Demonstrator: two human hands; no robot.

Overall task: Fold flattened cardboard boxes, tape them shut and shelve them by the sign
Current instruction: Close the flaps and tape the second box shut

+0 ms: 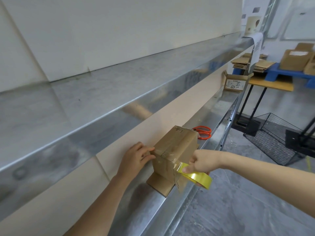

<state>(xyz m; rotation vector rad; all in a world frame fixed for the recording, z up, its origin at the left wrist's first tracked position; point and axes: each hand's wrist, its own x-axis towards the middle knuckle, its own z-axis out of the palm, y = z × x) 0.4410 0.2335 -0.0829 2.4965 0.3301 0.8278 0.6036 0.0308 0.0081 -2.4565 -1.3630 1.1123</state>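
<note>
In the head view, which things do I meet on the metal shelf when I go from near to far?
Cardboard box, beside which the right hand holds the yellow tape roll → orange scissors → small open box at the far end.

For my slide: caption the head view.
Left hand presses the cardboard box on the shelf; right hand grips the yellow tape roll.

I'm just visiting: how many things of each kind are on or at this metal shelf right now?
Cardboard boxes: 2, the taped box and the open box farther along
Scissors: 1, the orange scissors
Tape: 1, the yellow tape roll in the right hand
Total: 4
</note>
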